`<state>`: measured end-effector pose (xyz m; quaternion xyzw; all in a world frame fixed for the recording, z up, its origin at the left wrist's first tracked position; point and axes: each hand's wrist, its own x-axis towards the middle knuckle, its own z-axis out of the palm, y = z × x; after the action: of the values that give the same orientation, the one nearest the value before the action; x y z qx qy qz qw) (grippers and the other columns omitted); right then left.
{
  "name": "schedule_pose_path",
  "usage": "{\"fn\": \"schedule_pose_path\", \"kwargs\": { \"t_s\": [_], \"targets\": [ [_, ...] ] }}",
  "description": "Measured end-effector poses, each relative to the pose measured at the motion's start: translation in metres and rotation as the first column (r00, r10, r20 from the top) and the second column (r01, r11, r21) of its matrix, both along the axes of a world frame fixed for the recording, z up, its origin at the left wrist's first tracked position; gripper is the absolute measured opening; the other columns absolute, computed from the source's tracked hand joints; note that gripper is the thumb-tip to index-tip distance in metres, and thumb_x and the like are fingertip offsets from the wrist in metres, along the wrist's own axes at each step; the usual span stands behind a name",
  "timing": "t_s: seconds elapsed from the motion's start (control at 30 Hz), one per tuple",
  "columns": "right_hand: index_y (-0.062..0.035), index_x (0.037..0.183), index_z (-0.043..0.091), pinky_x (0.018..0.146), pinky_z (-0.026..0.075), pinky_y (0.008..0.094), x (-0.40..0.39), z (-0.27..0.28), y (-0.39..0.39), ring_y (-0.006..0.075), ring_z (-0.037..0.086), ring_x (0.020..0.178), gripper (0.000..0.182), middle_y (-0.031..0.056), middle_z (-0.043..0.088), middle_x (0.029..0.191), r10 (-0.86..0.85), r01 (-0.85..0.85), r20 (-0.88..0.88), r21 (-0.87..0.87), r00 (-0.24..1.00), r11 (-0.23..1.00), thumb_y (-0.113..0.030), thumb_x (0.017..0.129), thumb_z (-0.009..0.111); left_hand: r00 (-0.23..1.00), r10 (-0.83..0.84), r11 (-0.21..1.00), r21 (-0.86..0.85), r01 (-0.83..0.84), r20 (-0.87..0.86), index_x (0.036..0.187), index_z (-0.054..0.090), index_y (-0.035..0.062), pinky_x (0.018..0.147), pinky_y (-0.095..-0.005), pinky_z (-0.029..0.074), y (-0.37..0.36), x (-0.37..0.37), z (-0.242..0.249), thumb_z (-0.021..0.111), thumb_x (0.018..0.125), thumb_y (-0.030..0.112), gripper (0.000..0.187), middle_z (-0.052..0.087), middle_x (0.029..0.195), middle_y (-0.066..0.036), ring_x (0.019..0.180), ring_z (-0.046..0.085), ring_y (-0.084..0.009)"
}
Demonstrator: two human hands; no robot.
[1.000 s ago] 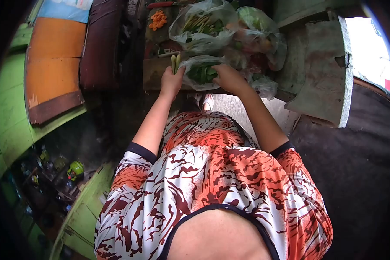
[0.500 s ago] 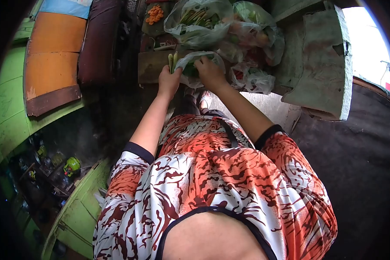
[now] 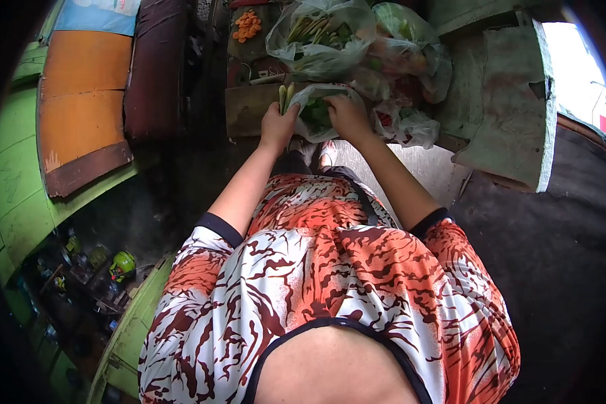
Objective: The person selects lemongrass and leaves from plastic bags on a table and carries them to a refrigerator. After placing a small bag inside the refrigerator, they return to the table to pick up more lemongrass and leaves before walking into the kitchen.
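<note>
Two or so pale green stalks [image 3: 286,96] stick up out of my left hand [image 3: 278,128], which is closed around them. That hand also presses against the left edge of a clear plastic bag [image 3: 308,97]. Green leaves [image 3: 314,116] show through the bag's mouth. On the other side, my right hand [image 3: 349,120] is at the bag's opening with its fingers curled inward. Its fingertips are partly hidden, so what they pinch cannot be made out.
Behind my hands lie a larger plastic bag of long green vegetables [image 3: 323,34] and a bag of mixed produce [image 3: 407,50]. Orange carrot slices [image 3: 247,25] sit on a board at the back left. A smaller crumpled bag [image 3: 407,126] hangs at the table edge, right of my hand.
The whole view has shifted slightly, so table and hands appear a little further right and lower. Both hands stay at the bag, and the stalks are still in the left hand.
</note>
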<state>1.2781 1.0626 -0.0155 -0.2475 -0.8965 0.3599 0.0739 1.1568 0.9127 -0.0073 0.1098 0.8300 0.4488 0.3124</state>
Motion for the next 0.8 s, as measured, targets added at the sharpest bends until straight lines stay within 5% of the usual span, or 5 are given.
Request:
{"fn": "schedule_pose_path", "kwargs": {
  "t_s": [0.2,0.37,0.57,0.73,0.8],
  "targets": [
    [-0.0071,0.104,0.066,0.082,0.049,0.0453,-0.028,-0.008,-0.013,0.0368,0.062,0.092,0.024,0.0183,0.065,0.101,0.099,-0.123,0.325,0.054,0.941,0.991,-0.016,0.086,0.053,0.991,-0.098,0.995,0.039,0.094,0.089,0.090,0.057,-0.0028,0.061,-0.0295,0.041,-0.001,-0.021,0.001,0.065,0.084,0.031,0.035,0.059,0.075,-0.008,0.068,0.051,-0.0127],
    [-0.0063,0.102,0.066,0.078,0.050,0.0442,-0.015,0.025,-0.019,0.0359,0.063,0.091,0.023,0.0172,0.066,0.098,-0.145,0.156,0.147,-0.063,0.978,0.986,-0.017,0.085,0.055,0.964,-0.255,0.967,0.009,0.255,0.069,0.091,0.056,-0.0055,0.068,-0.0378,0.046,-0.005,-0.035,0.009,0.065,0.081,0.035,0.043,0.062,0.076,-0.018,0.072,0.061,-0.0277],
    [-0.0050,0.103,0.066,0.073,0.051,0.0423,0.019,0.042,-0.007,0.0354,0.064,0.086,0.023,0.0165,0.067,0.089,-0.388,0.388,0.072,0.009,0.919,0.921,-0.014,0.085,0.055,0.919,-0.361,0.932,0.086,0.352,0.160,0.090,0.056,0.0009,0.061,-0.0283,0.041,0.004,-0.046,0.016,0.064,0.086,0.032,0.032,0.058,0.074,-0.005,0.067,0.051,-0.0118],
    [-0.0014,0.111,0.063,0.078,0.052,0.0428,0.000,0.039,-0.017,0.0354,0.065,0.090,0.030,0.0216,0.064,0.107,-0.331,0.412,0.256,-0.691,0.908,0.594,-0.012,0.085,0.053,0.888,-0.396,0.918,0.122,0.377,0.233,0.097,0.058,-0.0005,0.065,-0.0280,0.043,0.016,-0.042,0.016,0.064,0.086,0.033,0.036,0.060,0.077,-0.006,0.070,0.055,-0.0133],
    [-0.0011,0.112,0.062,0.080,0.051,0.0430,0.002,-0.001,-0.011,0.0362,0.063,0.095,0.031,0.0220,0.061,0.111,-0.247,0.311,0.219,-0.339,0.944,0.888,-0.011,0.085,0.051,0.894,-0.397,0.918,0.084,0.388,0.208,0.097,0.058,-0.0010,0.066,-0.0287,0.044,0.017,-0.040,0.018,0.064,0.085,0.033,0.037,0.061,0.077,-0.007,0.070,0.056,-0.0139]
  ]
}}
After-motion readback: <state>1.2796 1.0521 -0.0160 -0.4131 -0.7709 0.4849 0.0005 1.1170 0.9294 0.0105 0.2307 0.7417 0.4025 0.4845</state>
